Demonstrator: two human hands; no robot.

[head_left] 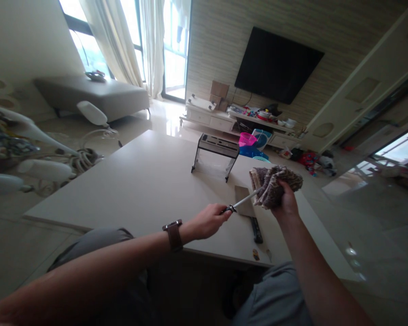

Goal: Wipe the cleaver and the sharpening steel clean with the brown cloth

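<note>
My left hand (211,221), with a watch on its wrist, is closed round the black handle of a sharpening steel (245,199). The thin grey rod points up and to the right, and its far end goes into the folds of a brown patterned cloth (270,183). My right hand (288,201) grips that bunched cloth from the right side, thumb on top. Below the rod a cleaver (246,203) lies flat on the white table (149,181), its black handle towards me. Behind it stands a knife rack (217,151) with a dark slotted top and clear sides.
Near the table's front edge lies a small yellow and dark tag (256,254). Past the far edge are a pink basket (247,139) and a blue tub (251,151). White pieces with coiled hoses (88,156) are at the left. My knees are under the front edge.
</note>
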